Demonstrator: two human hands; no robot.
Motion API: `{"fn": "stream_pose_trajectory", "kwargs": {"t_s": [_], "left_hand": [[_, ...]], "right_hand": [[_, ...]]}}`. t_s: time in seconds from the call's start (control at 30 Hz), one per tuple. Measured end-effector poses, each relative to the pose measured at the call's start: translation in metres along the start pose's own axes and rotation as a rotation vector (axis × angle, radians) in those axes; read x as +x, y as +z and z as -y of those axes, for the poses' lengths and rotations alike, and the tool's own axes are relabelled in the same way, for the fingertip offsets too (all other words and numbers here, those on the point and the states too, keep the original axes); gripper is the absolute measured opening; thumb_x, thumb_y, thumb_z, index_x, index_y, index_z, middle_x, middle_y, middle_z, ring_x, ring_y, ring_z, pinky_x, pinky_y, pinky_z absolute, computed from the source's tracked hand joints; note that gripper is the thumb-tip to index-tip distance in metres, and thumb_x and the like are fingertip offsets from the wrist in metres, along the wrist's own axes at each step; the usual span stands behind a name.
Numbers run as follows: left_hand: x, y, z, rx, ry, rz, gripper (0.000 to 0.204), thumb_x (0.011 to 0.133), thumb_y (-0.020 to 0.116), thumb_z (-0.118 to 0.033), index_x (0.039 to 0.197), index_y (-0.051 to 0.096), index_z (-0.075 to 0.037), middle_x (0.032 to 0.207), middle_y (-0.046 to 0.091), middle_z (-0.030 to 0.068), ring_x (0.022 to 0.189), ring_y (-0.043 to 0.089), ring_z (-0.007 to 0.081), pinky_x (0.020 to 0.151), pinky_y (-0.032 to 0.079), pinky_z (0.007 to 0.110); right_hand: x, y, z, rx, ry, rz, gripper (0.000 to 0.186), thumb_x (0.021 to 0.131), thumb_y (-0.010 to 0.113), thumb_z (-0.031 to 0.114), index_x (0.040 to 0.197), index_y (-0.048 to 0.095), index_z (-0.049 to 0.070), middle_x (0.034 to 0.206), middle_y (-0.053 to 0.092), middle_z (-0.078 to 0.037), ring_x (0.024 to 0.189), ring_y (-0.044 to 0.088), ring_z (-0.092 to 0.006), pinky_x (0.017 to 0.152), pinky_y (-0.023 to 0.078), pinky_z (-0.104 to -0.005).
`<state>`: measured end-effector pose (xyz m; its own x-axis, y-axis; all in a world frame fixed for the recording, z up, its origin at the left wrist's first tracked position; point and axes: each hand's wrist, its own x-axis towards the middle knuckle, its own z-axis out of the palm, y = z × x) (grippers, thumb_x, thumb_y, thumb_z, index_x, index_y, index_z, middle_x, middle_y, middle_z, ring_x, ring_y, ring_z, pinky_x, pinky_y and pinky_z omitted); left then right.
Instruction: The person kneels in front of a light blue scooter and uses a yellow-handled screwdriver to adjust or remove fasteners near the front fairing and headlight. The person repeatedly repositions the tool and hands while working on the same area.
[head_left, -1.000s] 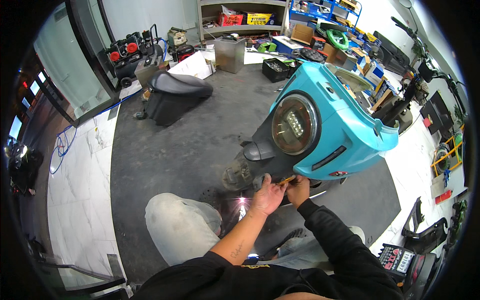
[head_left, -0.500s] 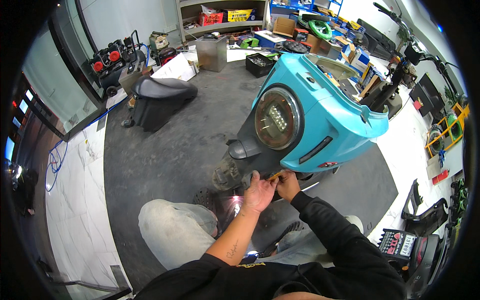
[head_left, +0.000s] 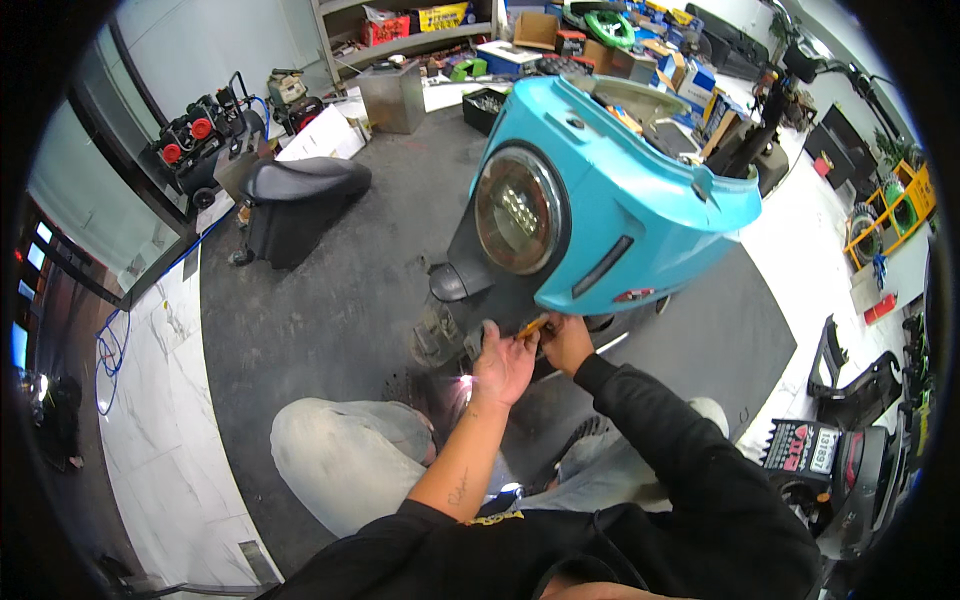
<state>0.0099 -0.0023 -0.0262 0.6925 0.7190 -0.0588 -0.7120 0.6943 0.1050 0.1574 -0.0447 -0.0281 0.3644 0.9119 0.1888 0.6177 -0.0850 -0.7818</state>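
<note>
Head view: a slim orange piece (head_left: 530, 327) is held just under the lower edge of a turquoise scooter front cowl (head_left: 640, 225), above the near half of a dark floor mat (head_left: 300, 345). Its long axis slants from lower left to upper right, the upper end running into the right hand (head_left: 567, 345). That hand's grip is closed on the piece with bent fingers; the left hand (head_left: 503, 372), palm up and thumb raised, has its fingertips at the other end, and whether its grip is closed I cannot tell. The cowl's round headlight (head_left: 520, 210) faces left and toward the person. The fingers hide part of the piece, and its exact kind is hard to make out. A red emblem (head_left: 634, 295) marks the cowl, too small to read; beyond the mat's right edge, a white plate (head_left: 823, 450) carries printed characters.
</note>
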Motion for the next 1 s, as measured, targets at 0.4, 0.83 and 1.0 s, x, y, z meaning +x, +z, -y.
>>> {"fn": "stream_pose_trajectory", "kwargs": {"t_s": [0.4,0.83,1.0], "left_hand": [[0.004,-0.003,-0.001,-0.065,-0.052,0.055,0.070,0.092,0.067,-0.050,0.127,0.053,0.009,0.129,0.061,0.0194,0.124,0.055,0.0318,0.109,0.042,0.040],[0.007,-0.008,0.006,-0.051,-0.022,0.103,0.046,0.094,0.067,-0.046,0.120,0.058,-0.009,0.116,0.065,0.0110,0.112,0.060,0.0240,0.097,0.048,0.036],[0.005,-0.002,0.005,-0.039,-0.040,0.113,0.043,0.092,0.070,-0.045,0.117,0.061,-0.011,0.114,0.066,0.0065,0.111,0.060,0.0207,0.093,0.048,0.033]], "right_hand": [[-0.001,-0.013,0.017,-0.105,-0.193,-0.073,0.018,0.077,0.071,0.006,0.093,0.069,-0.001,0.086,0.067,-0.022,0.084,0.064,-0.0439,0.075,0.052,-0.0477],[0.002,-0.009,-0.002,-0.274,-0.201,-0.027,0.017,0.079,0.056,-0.005,0.093,0.066,-0.006,0.087,0.070,-0.020,0.082,0.069,-0.0352,0.077,0.052,-0.0429],[-0.001,-0.013,-0.001,-0.209,-0.215,-0.036,0.010,0.078,0.058,-0.005,0.088,0.062,-0.006,0.088,0.067,-0.023,0.084,0.066,-0.0423,0.075,0.051,-0.0466]]}}
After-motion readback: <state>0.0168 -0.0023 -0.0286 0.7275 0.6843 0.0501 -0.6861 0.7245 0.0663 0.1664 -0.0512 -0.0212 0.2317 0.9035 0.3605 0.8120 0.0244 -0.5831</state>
